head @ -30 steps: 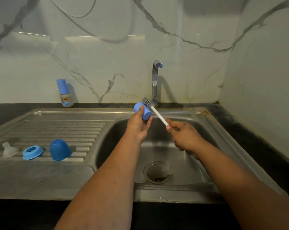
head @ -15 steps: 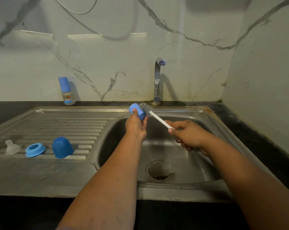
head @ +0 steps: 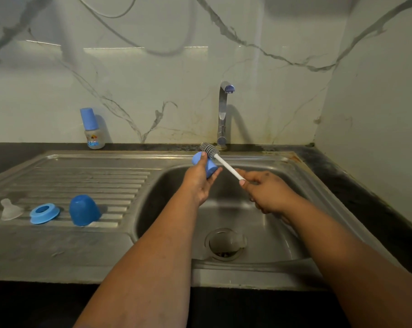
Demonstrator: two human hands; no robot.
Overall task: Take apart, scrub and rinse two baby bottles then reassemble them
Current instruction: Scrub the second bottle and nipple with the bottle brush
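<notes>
Over the sink (head: 306, 176), left hand (head: 199, 183) grips a blue cap (head: 208, 166); right hand (head: 266, 192) clamps the brush (head: 224, 162). Second bottle (head: 92, 129) left of sink remains assembled; rinsing, reassembly outstanding.

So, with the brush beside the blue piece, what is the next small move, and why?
Probably turn the blue piece in the left hand so its opening faces the brush, then push the bristles in: the brush head now sits outside it.

A pale marble-look wall (head: 153, 67) with grey veins backs the steel sink (head: 318, 192), meeting a plain side wall (head: 377, 114) at the right corner. A chrome tap (head: 222, 114) rises behind the basin. The dark surface (head: 356, 185) frames the ribbed drainboard (head: 89, 176). Soft light reflects off the wall.
</notes>
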